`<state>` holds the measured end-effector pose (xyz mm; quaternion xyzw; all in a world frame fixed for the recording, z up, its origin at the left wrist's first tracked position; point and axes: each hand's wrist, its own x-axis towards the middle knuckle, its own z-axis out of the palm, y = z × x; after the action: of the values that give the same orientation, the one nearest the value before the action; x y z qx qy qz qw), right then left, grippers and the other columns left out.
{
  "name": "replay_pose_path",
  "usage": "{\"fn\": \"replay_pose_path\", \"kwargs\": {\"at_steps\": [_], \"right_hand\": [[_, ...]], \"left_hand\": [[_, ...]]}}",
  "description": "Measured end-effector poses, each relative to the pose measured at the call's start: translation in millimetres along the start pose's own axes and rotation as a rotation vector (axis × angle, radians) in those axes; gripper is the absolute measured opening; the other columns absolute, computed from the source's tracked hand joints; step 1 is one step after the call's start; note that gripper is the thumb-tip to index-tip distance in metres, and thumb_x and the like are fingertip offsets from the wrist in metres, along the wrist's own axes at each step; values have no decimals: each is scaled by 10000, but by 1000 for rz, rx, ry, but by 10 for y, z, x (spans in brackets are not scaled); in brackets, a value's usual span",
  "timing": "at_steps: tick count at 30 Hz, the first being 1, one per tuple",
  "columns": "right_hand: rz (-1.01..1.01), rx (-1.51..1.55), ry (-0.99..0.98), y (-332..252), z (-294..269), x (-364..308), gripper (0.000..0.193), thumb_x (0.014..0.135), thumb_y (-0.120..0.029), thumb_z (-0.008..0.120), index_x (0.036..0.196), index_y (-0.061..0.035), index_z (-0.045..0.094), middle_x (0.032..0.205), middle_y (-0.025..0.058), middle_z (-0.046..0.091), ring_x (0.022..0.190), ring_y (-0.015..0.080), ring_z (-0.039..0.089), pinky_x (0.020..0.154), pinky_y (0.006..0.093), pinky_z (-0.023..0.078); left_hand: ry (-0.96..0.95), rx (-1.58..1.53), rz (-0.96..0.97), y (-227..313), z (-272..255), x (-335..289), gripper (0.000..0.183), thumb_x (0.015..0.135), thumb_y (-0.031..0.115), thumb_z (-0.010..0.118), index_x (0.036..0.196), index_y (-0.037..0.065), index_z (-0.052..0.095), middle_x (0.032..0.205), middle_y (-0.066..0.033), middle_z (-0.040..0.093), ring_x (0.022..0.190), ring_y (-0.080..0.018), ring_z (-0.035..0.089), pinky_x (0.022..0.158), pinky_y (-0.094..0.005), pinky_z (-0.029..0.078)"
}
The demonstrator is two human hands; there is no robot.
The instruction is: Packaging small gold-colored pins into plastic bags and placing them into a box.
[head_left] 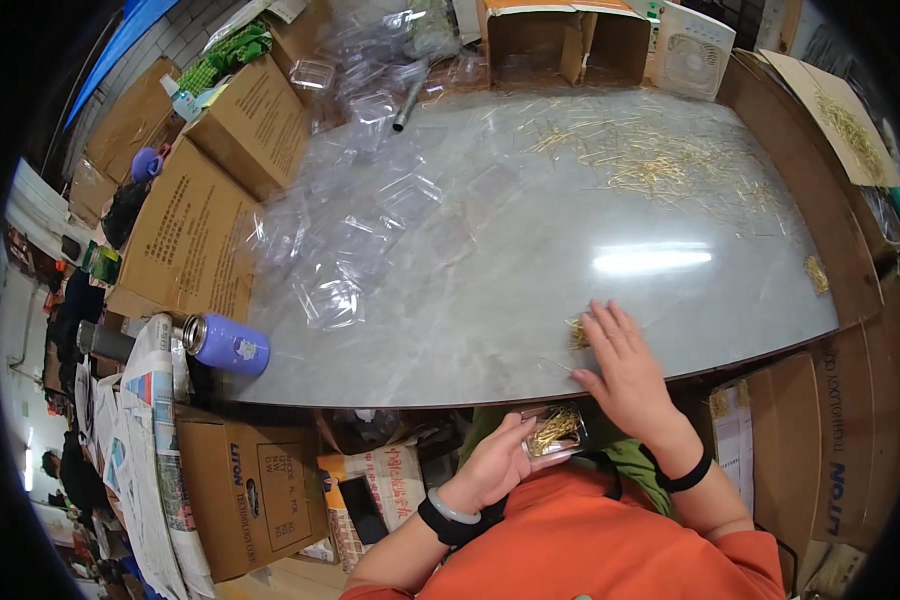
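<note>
My left hand is closed round a small clear plastic box, held just below the table's front edge. Thin gold-coloured metal pins lie bunched inside it. My right hand reaches over the front edge with its fingers stretched out flat and the thumb apart. Beside its fingertips sits a small bunch of gold pins, partly covered by the hand. A few single pins lie near the thumb. Whether the palm touches the tabletop, I cannot tell.
Loose gold pins spread over the far right of the grey table. Several clear plastic boxes are scattered at left. A purple bottle stands at the left front corner. Cardboard boxes and a white fan border the table.
</note>
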<state>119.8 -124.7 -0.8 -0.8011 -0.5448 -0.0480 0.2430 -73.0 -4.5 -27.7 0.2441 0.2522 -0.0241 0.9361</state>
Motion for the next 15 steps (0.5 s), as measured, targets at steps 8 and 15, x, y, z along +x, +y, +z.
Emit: {"fn": "replay_pose_path", "kwargs": {"at_steps": [8,15], "right_hand": [[-65,75,83,-215,270,107,418,886,-44,607,1296,34,589,1372,188,584,1340,375,510,1142,471,409],[-113,138,44,-301,283,7,448,835,-24,588,1279,29,604,1367,172,590,1339,379,509,1139,479,414]], "left_hand": [[-6,-91,62,-3,-71,-31,298,1091,88,333,1367,-15,376,1496,-254,459,1366,-444,493,1182,-580,390],[-133,-164,109,69,-11,14,485,1135,339,241,1496,34,352,1508,-201,468,1403,-367,472,1192,-539,383]]}}
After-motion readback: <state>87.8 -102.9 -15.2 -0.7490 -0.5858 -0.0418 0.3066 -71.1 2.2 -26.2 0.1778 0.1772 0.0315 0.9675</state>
